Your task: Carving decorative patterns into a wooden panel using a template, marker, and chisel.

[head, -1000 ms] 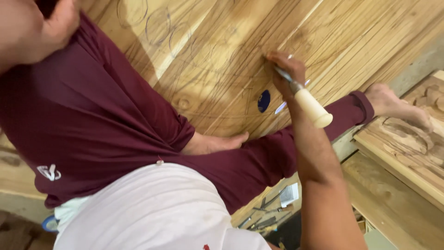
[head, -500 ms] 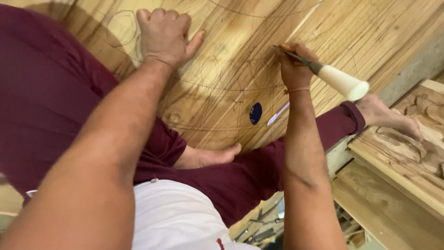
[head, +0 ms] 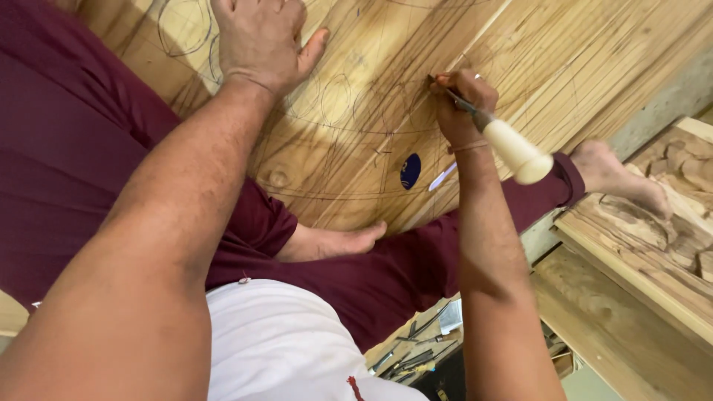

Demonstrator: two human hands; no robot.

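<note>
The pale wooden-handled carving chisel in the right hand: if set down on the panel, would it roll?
The pale wooden-handled carving chisel probably rolls: its handle looks round and smooth. Likely stiff, given the thin metal shank. The right hand grips it; the drawn-on wooden panel seems flat.

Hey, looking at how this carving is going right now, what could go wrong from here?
1. The left hand lies flat on the wooden panel, roughly ahead of the chisel gripped in the right hand; a slip could send the blade toward it.
2. The bare foot rests on the panel just below the carving spot, so a dropped tool might hit it.
3. A slip could also gouge across the pencilled pattern lines.
</note>
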